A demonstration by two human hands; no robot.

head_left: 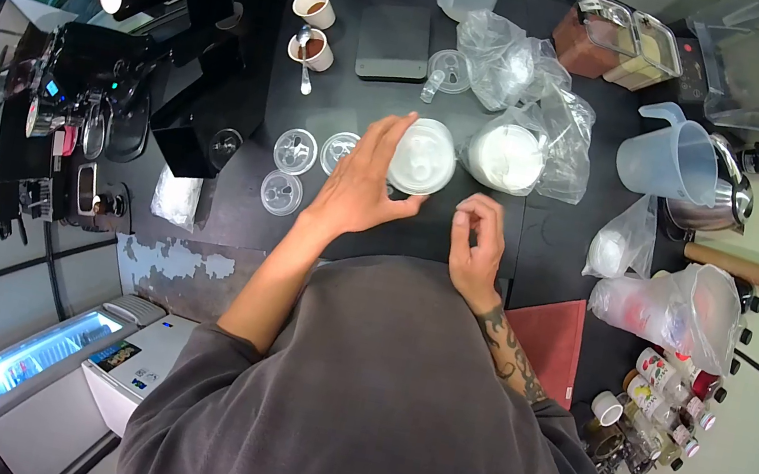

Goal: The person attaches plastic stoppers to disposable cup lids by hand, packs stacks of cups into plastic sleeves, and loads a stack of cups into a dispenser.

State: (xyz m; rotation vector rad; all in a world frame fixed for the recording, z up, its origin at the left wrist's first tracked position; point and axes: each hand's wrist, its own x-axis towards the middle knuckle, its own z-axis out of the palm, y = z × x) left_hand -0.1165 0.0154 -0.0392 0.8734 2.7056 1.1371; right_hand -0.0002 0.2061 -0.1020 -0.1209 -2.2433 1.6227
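Observation:
My left hand (pixel 359 178) curves round the left side of a stack of clear plastic lids (pixel 425 157), fingers along the far edge and thumb at the near edge. My right hand (pixel 477 246) hovers near the counter to the right, its fingers curled in and nothing visible in them. Beyond it stands a clear bag (pixel 507 158) wrapped round something white and round. Left of my left hand lie loose clear lids (pixel 294 151), (pixel 282 192), and another lid (pixel 338 151) partly behind my fingers.
Two paper cups (pixel 313 8), (pixel 312 51) hold brown contents; a spoon (pixel 305 61) rests across the nearer one. A dark scale (pixel 394 42) sits beside them. Coffee machine (pixel 96 86) at left. Pitcher (pixel 668 158), metal kettle (pixel 715 179) and bottles (pixel 666 399) line the right.

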